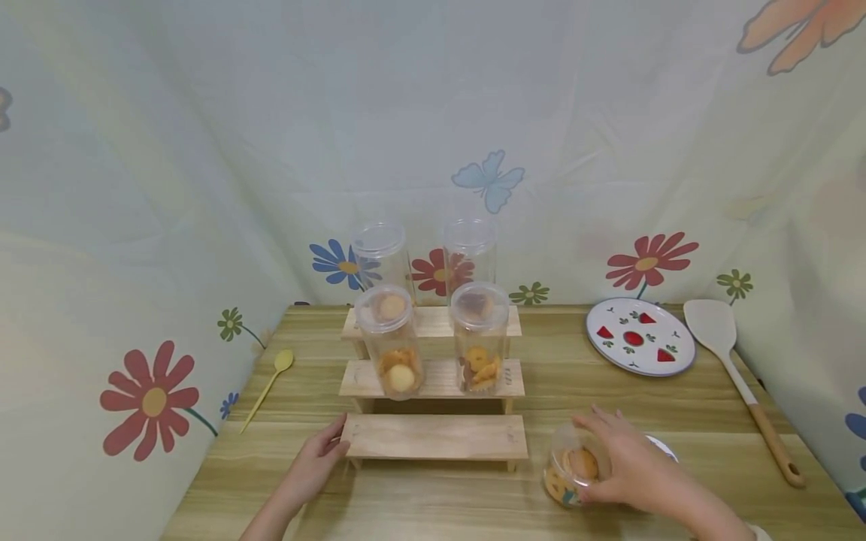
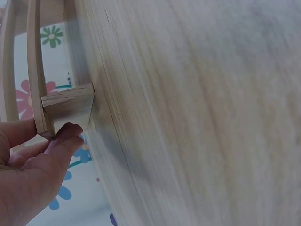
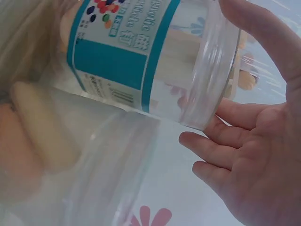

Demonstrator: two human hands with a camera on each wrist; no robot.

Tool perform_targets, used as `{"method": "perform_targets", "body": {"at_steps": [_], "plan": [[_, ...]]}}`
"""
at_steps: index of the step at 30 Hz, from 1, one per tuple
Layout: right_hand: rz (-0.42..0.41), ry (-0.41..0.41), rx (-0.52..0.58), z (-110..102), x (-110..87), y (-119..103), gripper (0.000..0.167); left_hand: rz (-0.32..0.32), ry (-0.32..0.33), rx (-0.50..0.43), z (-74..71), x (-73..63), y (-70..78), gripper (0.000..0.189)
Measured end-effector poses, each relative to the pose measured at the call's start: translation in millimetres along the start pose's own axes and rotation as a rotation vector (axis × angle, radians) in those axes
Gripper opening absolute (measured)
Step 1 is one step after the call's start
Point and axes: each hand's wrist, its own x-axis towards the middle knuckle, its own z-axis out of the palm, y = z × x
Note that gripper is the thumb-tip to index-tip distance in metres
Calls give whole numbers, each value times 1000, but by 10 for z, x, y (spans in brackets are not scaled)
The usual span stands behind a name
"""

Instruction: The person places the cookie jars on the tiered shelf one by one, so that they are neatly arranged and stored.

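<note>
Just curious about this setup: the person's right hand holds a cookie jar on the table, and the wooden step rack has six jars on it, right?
Not quite. The head view shows four jars on the wooden step rack, not six: two on the top step, two on the middle step. The rest holds: the right hand holds a cookie jar on the table.

Clear cookie jar on table, tilted
</note>
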Motion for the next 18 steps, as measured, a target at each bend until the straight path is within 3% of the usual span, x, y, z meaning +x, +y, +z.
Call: {"method": "perform_targets", "body": {"at_steps": [11, 18], "plan": [[-100, 155, 47, -101, -54, -10, 90, -17, -4, -10, 5, 0, 17, 49], [-91, 197, 62, -225, -94, -70, 93, 13, -2, -25, 2, -19, 34, 49]]}}
